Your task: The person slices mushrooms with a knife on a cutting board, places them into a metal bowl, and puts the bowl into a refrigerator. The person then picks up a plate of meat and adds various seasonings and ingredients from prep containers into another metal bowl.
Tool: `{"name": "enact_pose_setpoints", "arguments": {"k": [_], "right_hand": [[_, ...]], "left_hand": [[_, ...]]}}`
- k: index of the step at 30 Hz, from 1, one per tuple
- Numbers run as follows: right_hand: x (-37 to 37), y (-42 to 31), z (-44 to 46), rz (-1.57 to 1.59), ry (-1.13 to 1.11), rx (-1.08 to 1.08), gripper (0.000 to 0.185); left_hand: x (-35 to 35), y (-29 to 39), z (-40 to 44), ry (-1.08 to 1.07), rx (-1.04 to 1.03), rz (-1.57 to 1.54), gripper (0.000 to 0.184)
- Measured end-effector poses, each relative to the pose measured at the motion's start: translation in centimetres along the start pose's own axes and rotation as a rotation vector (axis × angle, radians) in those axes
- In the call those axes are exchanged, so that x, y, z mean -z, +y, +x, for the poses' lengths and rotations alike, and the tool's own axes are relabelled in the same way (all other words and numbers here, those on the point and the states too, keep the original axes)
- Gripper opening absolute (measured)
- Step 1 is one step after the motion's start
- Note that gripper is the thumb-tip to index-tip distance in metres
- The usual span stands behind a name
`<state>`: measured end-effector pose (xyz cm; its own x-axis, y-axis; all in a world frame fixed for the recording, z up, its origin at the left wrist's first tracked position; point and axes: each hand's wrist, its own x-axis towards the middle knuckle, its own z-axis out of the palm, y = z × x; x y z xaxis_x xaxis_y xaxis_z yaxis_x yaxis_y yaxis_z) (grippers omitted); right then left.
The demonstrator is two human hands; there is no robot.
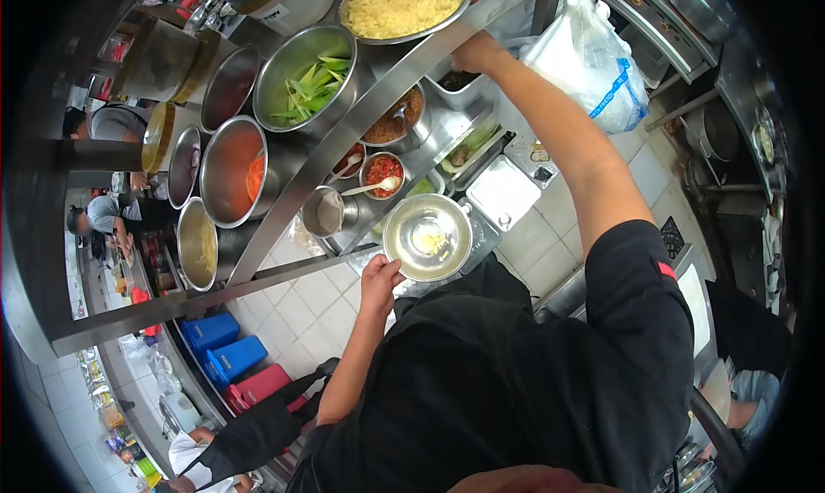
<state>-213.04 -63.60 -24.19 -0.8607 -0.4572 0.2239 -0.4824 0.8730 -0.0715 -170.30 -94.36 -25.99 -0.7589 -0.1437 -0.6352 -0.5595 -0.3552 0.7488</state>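
Observation:
My left hand (381, 283) grips the near left rim of a shiny metal bowl (402, 225), thumb over the edge. A small heap of pale yellow bits (431, 242) lies in the bowl. My right hand (475, 53) reaches in under the metal shelf rail (365, 106), above a container with dark contents (455, 80); its fingers are mostly hidden. Between the hands stand a pot of red chopped food (384, 171) with a pale spoon, a pot of brown food (391, 130) with a spoon, and a white rectangular lid (504, 192).
On the upper shelf are metal bowls of sliced green vegetable (314, 89), orange shreds (256, 183) and yellow crumbly food (402, 3). A white plastic bag (589, 59) hangs at the right. Blue bins (232, 360) and a red bin (262, 385) stand lower left. Other people are nearby.

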Motion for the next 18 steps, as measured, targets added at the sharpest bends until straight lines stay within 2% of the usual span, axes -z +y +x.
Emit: {"name": "enact_pose_setpoints", "arguments": {"k": [6, 12, 16, 18], "right_hand": [[-3.3, 0.5, 0.5, -0.146, 0.036, 0.048, 0.017], [-5.7, 2.8, 1.7, -0.188, -0.091, 0.176, 0.017], [-9.7, 3.9, 3.5, -0.185, -0.029, 0.107, 0.019], [-8.5, 2.9, 2.9, -0.169, -0.043, 0.051, 0.020]], "left_hand": [[0.6, -0.3, 0.8, -0.048, -0.030, 0.002, 0.018], [0.0, -0.1, 0.7, -0.004, -0.037, -0.007, 0.021], [0.2, 0.1, 0.9, -0.016, -0.037, -0.018, 0.020], [0.3, 0.3, 1.0, -0.026, -0.045, -0.041, 0.019]]}}
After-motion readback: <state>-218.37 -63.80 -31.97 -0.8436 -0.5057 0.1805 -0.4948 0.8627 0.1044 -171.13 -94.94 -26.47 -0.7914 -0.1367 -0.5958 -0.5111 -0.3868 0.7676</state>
